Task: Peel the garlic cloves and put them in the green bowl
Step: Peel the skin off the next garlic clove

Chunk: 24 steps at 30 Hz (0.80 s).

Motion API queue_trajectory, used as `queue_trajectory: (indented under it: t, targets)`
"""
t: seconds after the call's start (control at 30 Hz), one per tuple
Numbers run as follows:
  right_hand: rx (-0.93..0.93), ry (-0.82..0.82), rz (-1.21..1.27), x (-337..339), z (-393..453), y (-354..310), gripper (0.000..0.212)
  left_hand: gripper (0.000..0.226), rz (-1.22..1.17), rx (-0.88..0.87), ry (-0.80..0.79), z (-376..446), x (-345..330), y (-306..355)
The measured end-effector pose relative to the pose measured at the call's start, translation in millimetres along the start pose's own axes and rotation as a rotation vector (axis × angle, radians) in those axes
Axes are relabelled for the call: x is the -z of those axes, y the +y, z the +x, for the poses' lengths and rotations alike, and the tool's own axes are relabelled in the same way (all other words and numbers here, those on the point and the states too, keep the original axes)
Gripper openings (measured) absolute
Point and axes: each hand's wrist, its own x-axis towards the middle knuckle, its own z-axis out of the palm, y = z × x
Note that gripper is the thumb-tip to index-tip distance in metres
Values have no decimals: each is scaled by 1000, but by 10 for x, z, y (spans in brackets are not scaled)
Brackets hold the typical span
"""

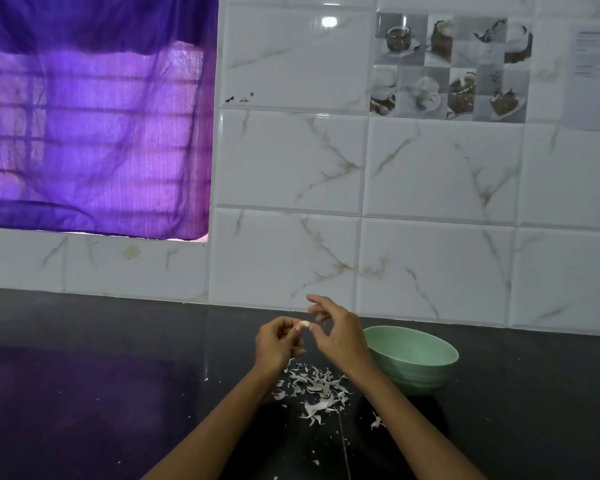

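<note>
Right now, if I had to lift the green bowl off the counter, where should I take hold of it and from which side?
Grip the green bowl by its rim on the right or far side, fingers inside the wall and thumb outside. The rim is open and bare there, while the right hand crosses its left edge and the peels lie to its left.

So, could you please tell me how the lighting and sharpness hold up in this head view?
Head view: a lamp glares on the upper wall tile; the curtain throws a purple sheen on the dark counter; wide-angle bending tilts the tile lines; the garlic clove and both hands look soft.
</note>
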Motion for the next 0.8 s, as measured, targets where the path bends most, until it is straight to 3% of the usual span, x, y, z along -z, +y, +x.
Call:
queue_trajectory:
  t: [0.17,0.4,0.5,0.6,0.8]
  targets:
    - [-7,-15,-65,-39,-4,62,17,20,29,21,-23,8,-4,1]
    - [-59,7,-31,-45,11,73,11,39,100,39,31,-10,-12,37]
    - [-65,12,-12,-48,11,88,11,27,226,23,98,40,32,0]
    - [-77,36,1,-43,13,98,12,5,117,68,124,38,42,-8]
    - [-108,48,121,-50,16,83,5,11,142,35,124,16,70,6]
